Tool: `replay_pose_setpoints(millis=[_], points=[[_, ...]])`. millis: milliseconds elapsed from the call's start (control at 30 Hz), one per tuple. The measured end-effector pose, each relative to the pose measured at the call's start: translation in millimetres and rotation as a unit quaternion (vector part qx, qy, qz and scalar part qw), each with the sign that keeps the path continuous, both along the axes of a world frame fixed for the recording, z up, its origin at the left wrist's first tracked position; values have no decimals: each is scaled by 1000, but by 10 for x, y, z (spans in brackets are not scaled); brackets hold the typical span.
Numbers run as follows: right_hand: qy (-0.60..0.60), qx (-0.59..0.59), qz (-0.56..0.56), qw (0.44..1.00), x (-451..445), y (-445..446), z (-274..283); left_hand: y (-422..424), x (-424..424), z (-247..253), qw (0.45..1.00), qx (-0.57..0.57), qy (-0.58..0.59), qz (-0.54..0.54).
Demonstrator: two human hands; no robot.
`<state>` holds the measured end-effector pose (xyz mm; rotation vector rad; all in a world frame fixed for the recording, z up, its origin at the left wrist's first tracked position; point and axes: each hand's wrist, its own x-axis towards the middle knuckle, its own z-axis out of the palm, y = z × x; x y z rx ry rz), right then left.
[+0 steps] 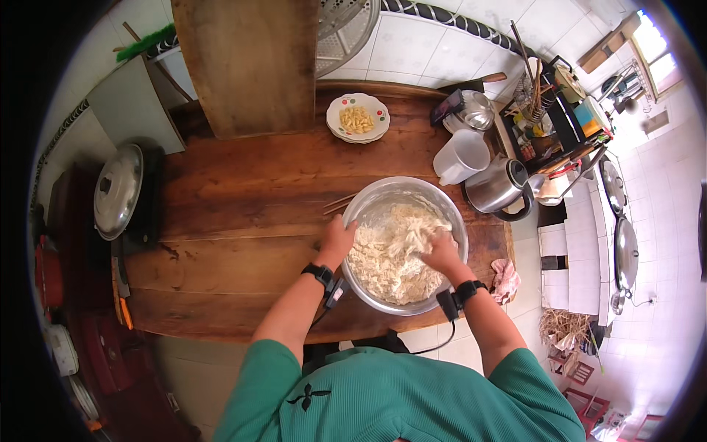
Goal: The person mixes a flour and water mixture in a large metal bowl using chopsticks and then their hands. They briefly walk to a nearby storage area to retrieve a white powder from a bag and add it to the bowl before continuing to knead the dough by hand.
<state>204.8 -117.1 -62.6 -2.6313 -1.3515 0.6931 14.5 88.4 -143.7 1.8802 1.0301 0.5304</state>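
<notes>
A large stainless steel bowl (459,210) stands at the front of the wooden table and holds shaggy, crumbly dough (381,265). My left hand (337,241) grips the bowl's left rim, thumb over the edge. Inside the bowl, on the right, my right hand (440,251) is in the dough. Its fingers are blurred and coated with dough, so their closure is unclear. A pair of chopsticks (338,204) lies beside the bowl, partly hidden by it.
Behind the bowl is a plate (333,119) of peeled garlic cloves (357,120). A translucent plastic jug (461,157) and an electric kettle (491,185) stand close on the right, near a pink cloth (504,280). At left are a lidded pot (119,190) and a knife (121,271).
</notes>
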Motion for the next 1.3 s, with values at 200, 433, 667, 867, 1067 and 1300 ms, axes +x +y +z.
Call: replay_pose_setpoints(millis=[200,433,667,867,1067,1300], points=[[17,19,-60,998,361,705,-743,-299,-35,136,999,-23,5,35],[-19,-124,253,959,-660,1107,-225,-386,-155,142,995,-26,23,96],[-30,-141,158,977,-335,186,140,-949,-452,158,988,-40,22,147],[-20,-114,46,992,-153,935,-328,-1084,-408,64,984,-37,-9,172],[-3,-88,213,973,-762,824,-130,-932,-376,18,984,-89,-1,153],[78,99,79,989,170,323,-109,-265,-90,246,999,-9,39,25]])
